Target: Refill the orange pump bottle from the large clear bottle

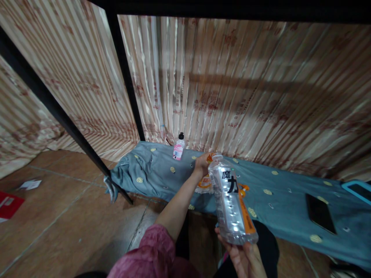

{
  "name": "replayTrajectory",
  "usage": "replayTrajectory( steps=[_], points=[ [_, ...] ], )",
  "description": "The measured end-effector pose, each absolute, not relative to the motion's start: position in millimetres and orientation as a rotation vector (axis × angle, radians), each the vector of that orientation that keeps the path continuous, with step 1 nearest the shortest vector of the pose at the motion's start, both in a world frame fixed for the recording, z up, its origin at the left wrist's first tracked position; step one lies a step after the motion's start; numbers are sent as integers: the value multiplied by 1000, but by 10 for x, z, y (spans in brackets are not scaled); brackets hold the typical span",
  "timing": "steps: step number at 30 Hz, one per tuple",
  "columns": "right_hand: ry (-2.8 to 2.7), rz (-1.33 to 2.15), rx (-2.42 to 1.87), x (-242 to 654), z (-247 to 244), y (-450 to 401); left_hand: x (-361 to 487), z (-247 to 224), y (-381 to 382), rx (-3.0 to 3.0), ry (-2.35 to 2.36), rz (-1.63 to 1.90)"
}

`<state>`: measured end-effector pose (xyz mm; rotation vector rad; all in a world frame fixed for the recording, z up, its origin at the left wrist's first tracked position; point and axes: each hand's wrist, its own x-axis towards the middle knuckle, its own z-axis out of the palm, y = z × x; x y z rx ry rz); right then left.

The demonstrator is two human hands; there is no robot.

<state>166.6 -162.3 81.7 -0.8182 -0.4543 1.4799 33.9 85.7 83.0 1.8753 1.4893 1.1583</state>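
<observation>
A clear, empty-looking plastic drink bottle (pixel 230 204) with a silver and orange label leans upright in front of me, its neck pointing away. My right hand (pixel 242 256) grips it around the base from below. Beside the open-looking neck, my left hand (pixel 202 164) is closed on a small orange bottle cap (pixel 210 157); its fingertips are partly hidden by the bottle. Behind the bottle lies an orange and white package (pixel 205 184), partly covered. Another orange item (pixel 244 189) shows at the bottle's right side.
A grey-green patterned cloth (pixel 156 170) covers the low bench. On it stand a small pink-labelled bottle with a black cap (pixel 179 148), a dark phone (pixel 320 213) and a blue-edged object (pixel 358 191). A black metal post (pixel 124 65) rises at left; striped curtains (pixel 246 77) hang behind.
</observation>
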Motion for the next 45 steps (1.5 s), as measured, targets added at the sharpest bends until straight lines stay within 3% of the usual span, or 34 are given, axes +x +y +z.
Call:
replayTrajectory(
  steps=[45],
  points=[
    [-445, 1460, -831, 1667, 757, -1657, 344, 824, 857, 1825, 1487, 1170]
  ],
)
